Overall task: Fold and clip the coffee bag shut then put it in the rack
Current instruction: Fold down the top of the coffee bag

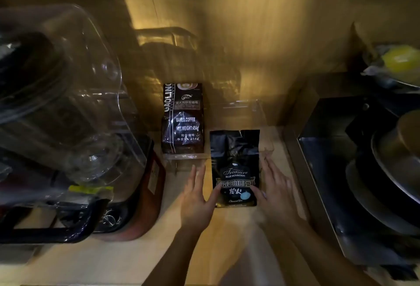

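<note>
Two open hands, left hand [197, 197] and right hand [275, 191], flank coffee bag [235, 167] on wooden counter [200, 258].

A pale wooden counter [227, 240] runs back to a wood-grain wall. On it a dark coffee bag [235, 167] lies flat near the middle. Behind it and to the left, a clear rack [181, 156] holds a second coffee bag [183, 117] upright. A blender [68, 126] stands at the left; a black tray [341, 194] of stacked pans sits at the right.
</note>
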